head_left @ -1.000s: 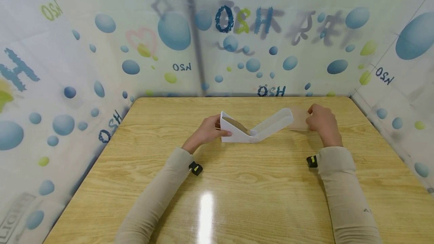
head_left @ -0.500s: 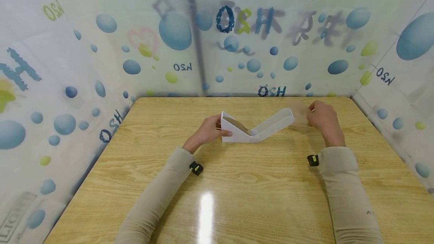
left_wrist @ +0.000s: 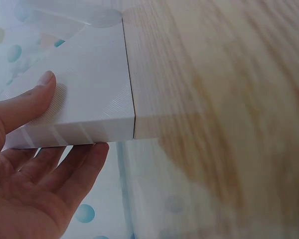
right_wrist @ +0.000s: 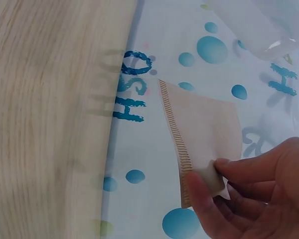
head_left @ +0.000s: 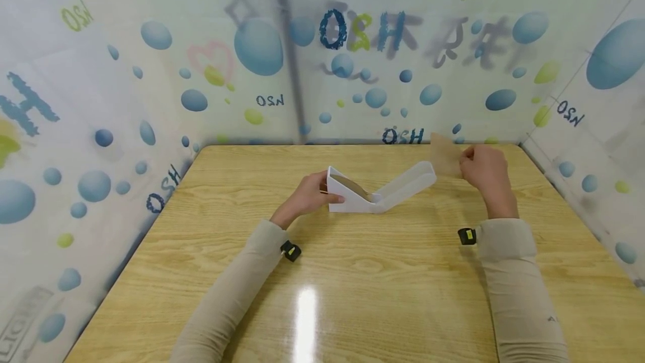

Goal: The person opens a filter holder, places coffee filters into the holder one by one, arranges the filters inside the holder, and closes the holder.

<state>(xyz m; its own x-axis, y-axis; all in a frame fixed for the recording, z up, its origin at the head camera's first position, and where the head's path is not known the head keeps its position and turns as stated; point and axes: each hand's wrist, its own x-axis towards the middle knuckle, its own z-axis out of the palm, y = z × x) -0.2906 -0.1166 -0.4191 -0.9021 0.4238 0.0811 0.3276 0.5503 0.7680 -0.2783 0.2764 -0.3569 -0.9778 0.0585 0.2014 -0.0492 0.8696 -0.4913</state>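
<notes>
My left hand grips the closed end of a white wedge-shaped box, thumb on its near side wall and fingers behind. In the left wrist view the white box sits upright on the table. Its translucent lid is swung open to the right. Brown paper filters show inside. Right of the lid, my right hand pinches a single brown coffee filter paper between thumb and fingers, raised above the table. A crimped seam runs along one edge of the coffee filter paper in the right wrist view.
The wood-grain table extends to a patterned curtain at the back and sides. A small black device is strapped at the left cuff, another black device at the right cuff.
The right hand has shifted slightly right, and the coffee filter paper has swung upward, past the table's back edge in the head view. The left hand and box have stayed put.
</notes>
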